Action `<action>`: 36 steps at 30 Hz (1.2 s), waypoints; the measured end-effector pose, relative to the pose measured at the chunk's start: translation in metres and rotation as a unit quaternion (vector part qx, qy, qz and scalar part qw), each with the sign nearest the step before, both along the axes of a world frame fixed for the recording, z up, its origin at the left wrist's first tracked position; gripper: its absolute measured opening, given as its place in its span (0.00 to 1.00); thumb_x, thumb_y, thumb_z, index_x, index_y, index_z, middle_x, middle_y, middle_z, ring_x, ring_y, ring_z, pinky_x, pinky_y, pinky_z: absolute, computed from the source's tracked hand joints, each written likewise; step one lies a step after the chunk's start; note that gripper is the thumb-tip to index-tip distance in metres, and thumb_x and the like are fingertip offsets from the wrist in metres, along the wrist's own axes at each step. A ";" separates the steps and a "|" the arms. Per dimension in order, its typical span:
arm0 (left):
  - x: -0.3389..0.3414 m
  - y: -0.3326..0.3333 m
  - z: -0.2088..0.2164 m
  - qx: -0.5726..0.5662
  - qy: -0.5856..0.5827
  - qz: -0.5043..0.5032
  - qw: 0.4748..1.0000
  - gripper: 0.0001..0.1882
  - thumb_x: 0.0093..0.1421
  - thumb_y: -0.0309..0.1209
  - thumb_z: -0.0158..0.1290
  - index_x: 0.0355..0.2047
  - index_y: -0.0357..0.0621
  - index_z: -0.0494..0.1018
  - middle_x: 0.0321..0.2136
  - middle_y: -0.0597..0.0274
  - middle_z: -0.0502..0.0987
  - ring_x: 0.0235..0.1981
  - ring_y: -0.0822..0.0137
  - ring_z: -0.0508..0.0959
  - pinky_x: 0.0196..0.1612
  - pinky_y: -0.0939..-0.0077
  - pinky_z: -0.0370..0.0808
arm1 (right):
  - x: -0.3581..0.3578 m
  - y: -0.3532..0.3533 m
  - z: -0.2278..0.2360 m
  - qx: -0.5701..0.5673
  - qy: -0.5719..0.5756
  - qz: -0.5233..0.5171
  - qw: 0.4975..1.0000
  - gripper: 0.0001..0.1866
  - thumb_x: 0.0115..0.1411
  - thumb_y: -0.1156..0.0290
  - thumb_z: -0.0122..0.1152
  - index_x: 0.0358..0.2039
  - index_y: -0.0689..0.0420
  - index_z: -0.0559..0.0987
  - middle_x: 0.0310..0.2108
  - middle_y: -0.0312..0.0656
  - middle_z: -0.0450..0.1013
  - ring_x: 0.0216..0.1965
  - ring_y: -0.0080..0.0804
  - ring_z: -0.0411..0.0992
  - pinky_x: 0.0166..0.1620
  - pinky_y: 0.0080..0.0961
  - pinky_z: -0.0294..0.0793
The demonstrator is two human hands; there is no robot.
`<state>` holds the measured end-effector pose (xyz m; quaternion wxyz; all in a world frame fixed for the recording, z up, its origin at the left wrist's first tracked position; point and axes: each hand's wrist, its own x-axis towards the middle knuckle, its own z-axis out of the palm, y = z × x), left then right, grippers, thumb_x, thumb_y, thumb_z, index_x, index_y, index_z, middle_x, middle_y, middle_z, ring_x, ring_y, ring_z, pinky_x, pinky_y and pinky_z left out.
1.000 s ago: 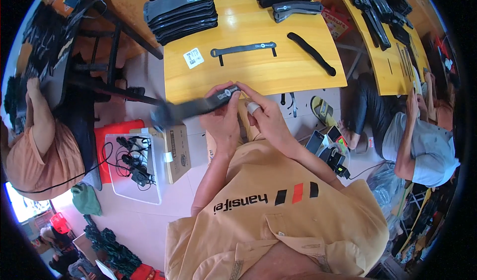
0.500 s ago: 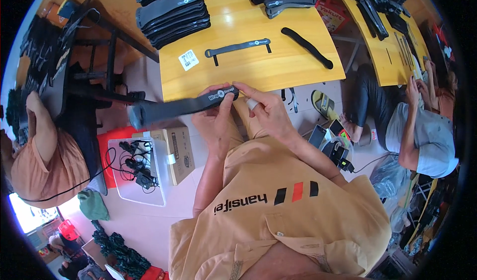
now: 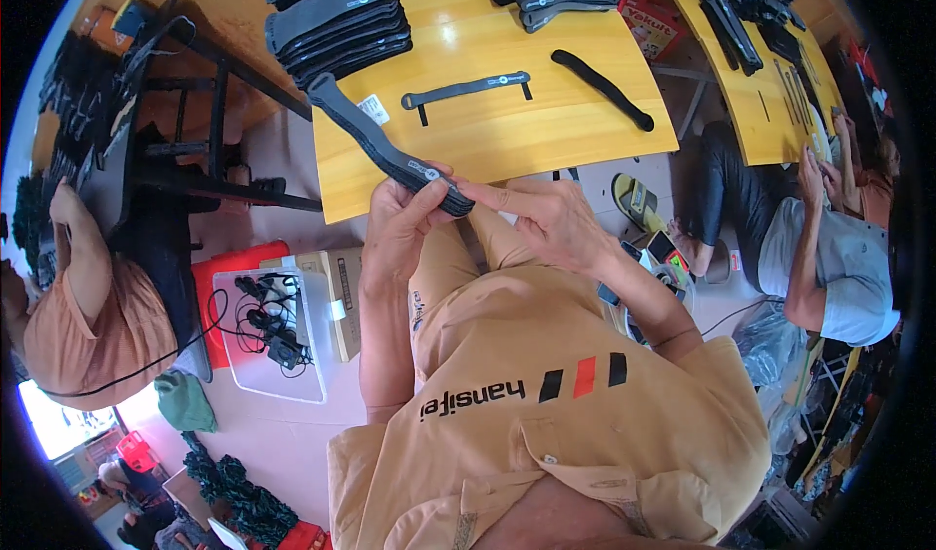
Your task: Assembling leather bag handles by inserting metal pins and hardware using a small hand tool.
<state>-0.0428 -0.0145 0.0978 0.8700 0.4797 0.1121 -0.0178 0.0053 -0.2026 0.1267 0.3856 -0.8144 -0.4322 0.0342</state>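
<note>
My left hand (image 3: pixel 398 226) is closed around the near end of a bundle of dark hook-and-loop straps (image 3: pixel 375 143), its thumb on top. The bundle slants up and left over the table's near-left edge. My right hand (image 3: pixel 558 220) is at the same end, index finger stretched out and touching the straps' tip; its other fingers are loosely bent and partly hidden. On the yellow table (image 3: pixel 575 150), a single grey strap (image 3: pixel 466 92) lies across two short black strips, and a black strap (image 3: pixel 603 92) lies slanted to its right. A white label (image 3: pixel 373 109) is partly covered by the bundle.
Stacked straps (image 3: pixel 341 25) fill the table's far left, with more strap piles (image 3: pixel 567 6) at far right. A clear bin of cables (image 3: pixel 278 340) and a cardboard box (image 3: pixel 336 301) stand on the floor at left. People work on both sides; a slipper (image 3: pixel 636 202) lies right.
The bundle's free end has swung up and right, from beside the table to over its left edge. My right hand has gone from pinching the bundle's end to touching it with the index finger.
</note>
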 end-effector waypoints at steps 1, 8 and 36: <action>0.001 -0.001 -0.001 -0.031 0.015 -0.011 0.999 0.13 0.54 0.26 0.52 0.39 0.33 0.67 0.31 0.56 0.75 0.30 0.69 0.77 0.35 0.79 0.77 | 0.000 -0.001 -0.002 0.000 0.000 -0.001 1.000 0.32 0.41 0.86 0.45 0.48 0.46 0.72 0.24 0.44 0.72 0.22 0.40 0.70 0.23 0.26 0.68; 0.001 -0.007 -0.002 0.004 0.016 -0.010 1.000 0.20 0.48 0.21 0.57 0.41 0.34 0.64 0.28 0.59 0.75 0.29 0.70 0.77 0.34 0.78 0.77 | 0.007 -0.007 -0.009 -0.023 0.028 0.013 0.999 0.32 0.40 0.86 0.43 0.48 0.45 0.72 0.21 0.42 0.71 0.19 0.36 0.68 0.21 0.23 0.64; 0.002 -0.022 -0.004 -0.085 0.064 -0.307 0.946 0.27 0.43 0.23 0.60 0.42 0.35 0.61 0.27 0.58 0.73 0.26 0.70 0.76 0.29 0.79 0.76 | 0.020 -0.022 -0.009 -0.015 0.207 0.241 0.948 0.04 0.48 0.74 0.50 0.24 0.59 0.73 0.16 0.45 0.65 0.14 0.36 0.63 0.20 0.30 0.59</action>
